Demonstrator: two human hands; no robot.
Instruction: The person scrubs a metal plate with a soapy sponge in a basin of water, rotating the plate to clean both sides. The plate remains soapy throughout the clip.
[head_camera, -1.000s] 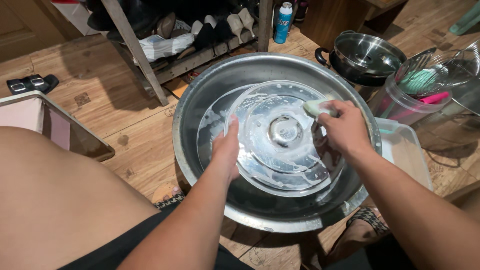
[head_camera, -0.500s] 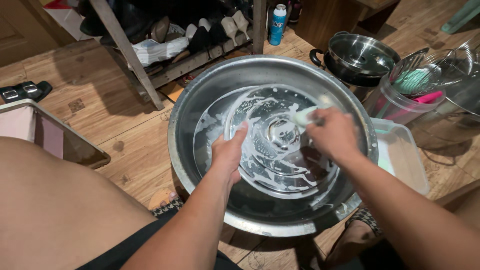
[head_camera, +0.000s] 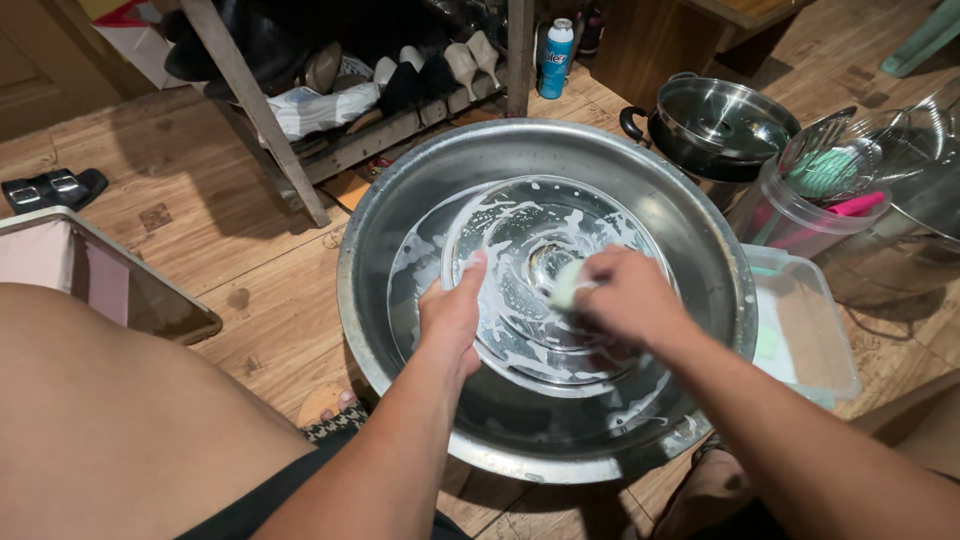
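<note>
Suds streak the round glass lid (head_camera: 545, 265) that sits tilted inside the big steel basin (head_camera: 400, 210) on the wooden floor (head_camera: 200, 200). The left hand (head_camera: 452, 315) clamps the lid's left edge, thumb lying up over the soapy glass, fingers tucked under the rim and out of sight. The right hand (head_camera: 625, 298) is closed around a pale green sponge (head_camera: 565, 285), pressing it on the lid just beside the centre knob (head_camera: 545, 258). Foam runs in white arcs across the glass, and a little soapy water shows on the basin's bottom under the lid.

Off to the right, close by the basin, a black pot (head_camera: 720, 125) stands with its shiny lid on. Next to it a clear plastic tub (head_camera: 800, 215) holds pink and green utensils, and a clear plastic box (head_camera: 810, 320) lies just beside the basin's rim. Behind the basin, a low wooden rack (head_camera: 390, 110) carries shoes, with a blue spray can (head_camera: 555, 45) standing at its end. At the far left a pair of black sandals (head_camera: 50, 185) lies on the floor.
</note>
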